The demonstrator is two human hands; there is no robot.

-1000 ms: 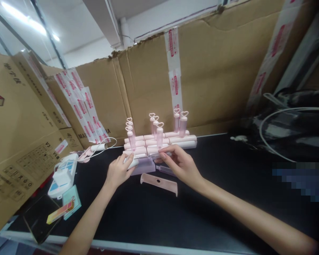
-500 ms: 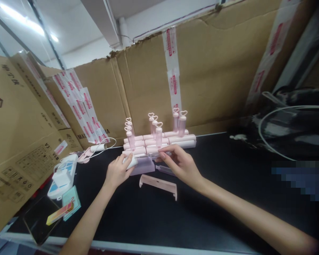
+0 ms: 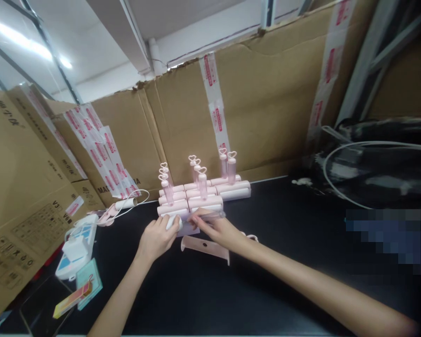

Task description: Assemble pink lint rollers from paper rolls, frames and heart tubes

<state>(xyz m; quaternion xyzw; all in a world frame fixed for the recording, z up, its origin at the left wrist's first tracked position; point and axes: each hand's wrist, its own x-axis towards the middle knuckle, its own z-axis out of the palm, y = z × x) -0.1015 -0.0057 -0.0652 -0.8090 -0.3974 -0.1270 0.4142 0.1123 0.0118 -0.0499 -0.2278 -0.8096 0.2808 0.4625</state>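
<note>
Curling around a white roller [image 3: 173, 221], the left hand [image 3: 156, 238] grips it while the right hand [image 3: 218, 230] pinches a clear tube [image 3: 210, 216].

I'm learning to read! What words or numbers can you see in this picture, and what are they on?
"V3": on the side of the big cardboard box at the left.
"V6": just below it on the same box, partly hidden by a label.
"MA...A": on the leaning carton behind the red and white tape strips; the middle is covered.
Print on the tape, the box's top characters and its small symbols: too blurred to read.
</note>
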